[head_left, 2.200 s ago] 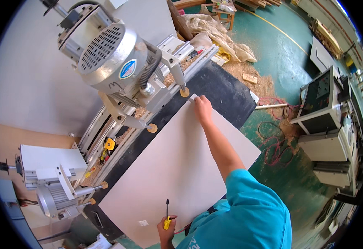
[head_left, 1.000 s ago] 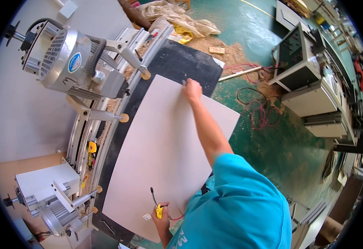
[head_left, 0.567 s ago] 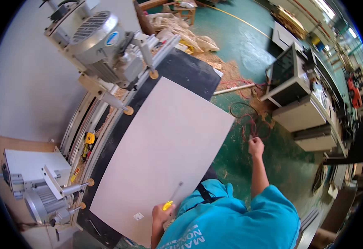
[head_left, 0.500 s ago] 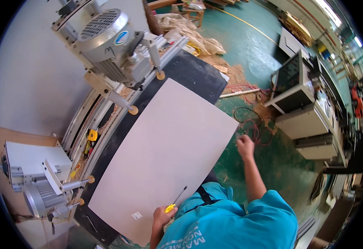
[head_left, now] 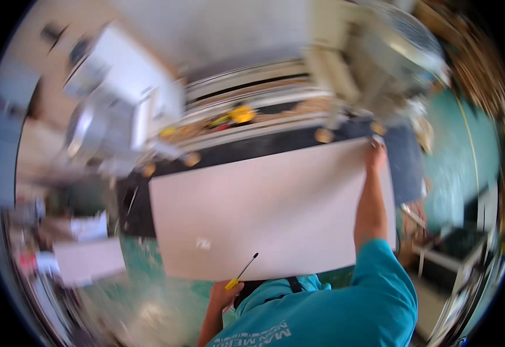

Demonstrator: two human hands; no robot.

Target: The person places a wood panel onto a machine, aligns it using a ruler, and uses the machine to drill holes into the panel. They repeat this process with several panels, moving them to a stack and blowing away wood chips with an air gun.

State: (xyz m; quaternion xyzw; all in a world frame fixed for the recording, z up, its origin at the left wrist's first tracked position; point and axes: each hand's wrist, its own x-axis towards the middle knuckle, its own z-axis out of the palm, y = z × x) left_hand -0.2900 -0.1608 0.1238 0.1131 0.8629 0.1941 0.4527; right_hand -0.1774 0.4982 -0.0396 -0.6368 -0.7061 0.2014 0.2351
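A large white panel (head_left: 264, 214) lies on a dark machine bed, a small white label (head_left: 203, 243) near its left end. At its near edge, my left hand (head_left: 222, 295) is closed round the yellow handle of a screwdriver (head_left: 233, 284); the shaft points up over the panel. My right arm stretches across the right end. My right hand (head_left: 375, 157) is at the panel's far right corner, its fingers drawn together; blur hides what they hold, if anything. Close beyond that hand is a round tan pad (head_left: 378, 127).
Motor units stand at the far left (head_left: 105, 130) and far right (head_left: 400, 46). Along the far rail lie a yellow tape measure (head_left: 242, 114) and wood shavings. The dark bed (head_left: 405, 156) extends past the panel's right end. Another pale board (head_left: 89, 260) is at the left.
The view has swung round to face the panel's long side. My right hand has moved from beside the panel to its far right corner. My left hand keeps the screwdriver.
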